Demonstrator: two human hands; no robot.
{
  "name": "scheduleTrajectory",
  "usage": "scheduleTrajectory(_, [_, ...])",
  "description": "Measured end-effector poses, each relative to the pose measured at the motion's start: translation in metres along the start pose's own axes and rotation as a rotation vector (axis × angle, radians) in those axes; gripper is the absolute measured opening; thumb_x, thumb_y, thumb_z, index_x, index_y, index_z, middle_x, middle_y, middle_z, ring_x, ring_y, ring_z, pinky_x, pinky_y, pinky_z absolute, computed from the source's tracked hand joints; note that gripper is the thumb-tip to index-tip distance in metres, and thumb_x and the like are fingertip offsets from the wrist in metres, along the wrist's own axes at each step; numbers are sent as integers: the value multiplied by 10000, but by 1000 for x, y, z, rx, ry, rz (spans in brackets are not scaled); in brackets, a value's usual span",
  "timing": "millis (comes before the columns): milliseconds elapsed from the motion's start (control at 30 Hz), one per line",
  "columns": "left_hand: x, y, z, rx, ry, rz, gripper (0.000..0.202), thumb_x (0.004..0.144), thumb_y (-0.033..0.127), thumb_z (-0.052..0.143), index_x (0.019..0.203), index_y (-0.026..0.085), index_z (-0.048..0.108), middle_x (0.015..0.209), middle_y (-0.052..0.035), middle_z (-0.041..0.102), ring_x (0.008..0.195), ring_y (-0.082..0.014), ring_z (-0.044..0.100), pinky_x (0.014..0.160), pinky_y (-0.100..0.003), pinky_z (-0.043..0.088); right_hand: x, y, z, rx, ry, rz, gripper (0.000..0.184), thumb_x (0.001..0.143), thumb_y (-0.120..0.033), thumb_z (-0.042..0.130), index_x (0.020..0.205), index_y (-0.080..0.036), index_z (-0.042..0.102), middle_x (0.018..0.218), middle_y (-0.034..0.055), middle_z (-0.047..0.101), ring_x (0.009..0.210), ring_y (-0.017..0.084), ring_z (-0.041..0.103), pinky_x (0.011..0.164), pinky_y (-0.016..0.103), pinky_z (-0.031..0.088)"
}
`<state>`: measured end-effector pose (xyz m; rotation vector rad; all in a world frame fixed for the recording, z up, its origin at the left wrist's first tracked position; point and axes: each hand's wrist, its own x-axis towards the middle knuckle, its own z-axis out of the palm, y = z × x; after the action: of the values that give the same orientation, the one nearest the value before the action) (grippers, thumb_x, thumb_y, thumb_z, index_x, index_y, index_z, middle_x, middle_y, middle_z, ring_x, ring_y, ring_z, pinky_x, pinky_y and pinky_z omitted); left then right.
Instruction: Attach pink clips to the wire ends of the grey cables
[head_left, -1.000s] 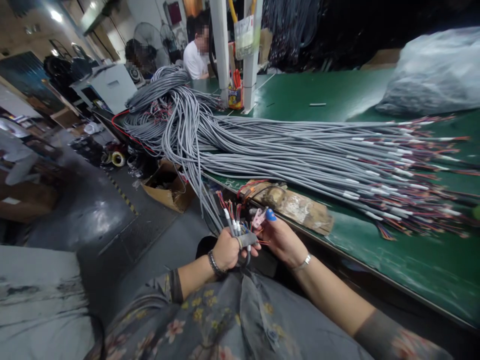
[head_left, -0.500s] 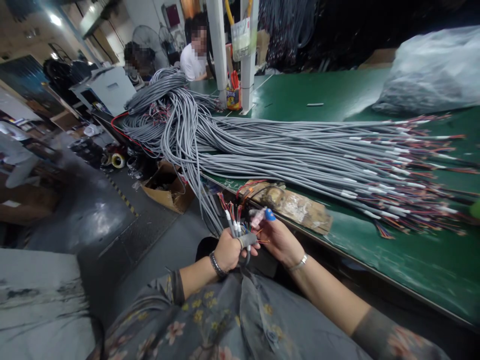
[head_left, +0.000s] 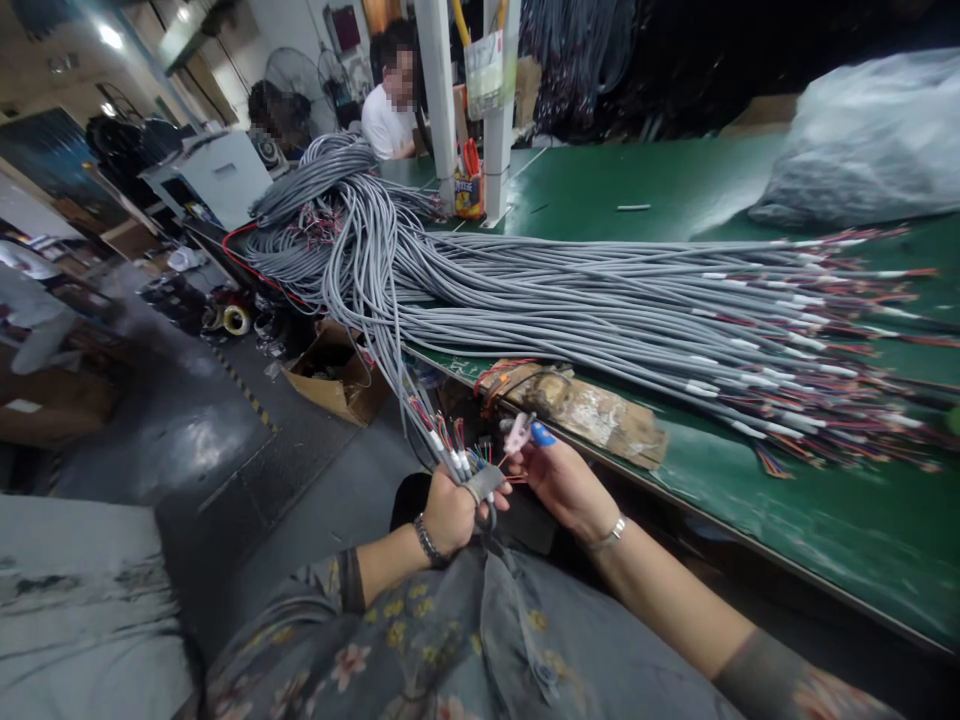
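Note:
My left hand is closed around several grey cables, whose stripped ends fan out into thin coloured wires. A grey wrap covers its thumb. Just to the right, my right hand has its thumb and forefinger pinched together on a thin orange wire that comes from the cable ends. Blue covering sits on one of its fingertips and pale pink covering on another. The held cables run up to a large bundle on the bench.
Grey cables lie across the green bench, wire ends to the right. A worn board sits at the near edge. Behind are white posts, a plastic bag and a seated person. A cardboard box stands below.
My left hand has shifted slightly left and down, tilting the cable ends left. The gap between my hands has widened, and an orange wire now stretches between them.

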<state>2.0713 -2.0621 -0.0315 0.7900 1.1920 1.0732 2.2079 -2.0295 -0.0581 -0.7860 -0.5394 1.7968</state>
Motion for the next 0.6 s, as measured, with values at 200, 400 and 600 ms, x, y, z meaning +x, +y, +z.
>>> scheduleTrajectory(200, [5,1,5,-32,29,15,404,548,493,776,602,131,606,537,-61,642,410,-106,552,343,-174,275,-1,-3,2,-8,22,31,448,576,-583,821,688,-175,676,624,-1,587,585,110,516,550,229,470])
scheduleTrajectory(400, [7,1,7,-14,25,1,419,525,489,802,594,142,578,537,-46,637,390,-94,529,346,-181,277,1,-1,3,66,14,52,443,527,-559,855,680,-175,695,633,1,609,560,100,495,537,230,443])
scheduleTrajectory(600, [9,-6,5,19,8,-14,432,538,503,795,599,139,570,547,-42,638,398,-92,535,344,-172,286,3,1,2,62,34,27,397,575,-505,854,771,-195,703,708,-1,638,595,114,504,547,250,430])
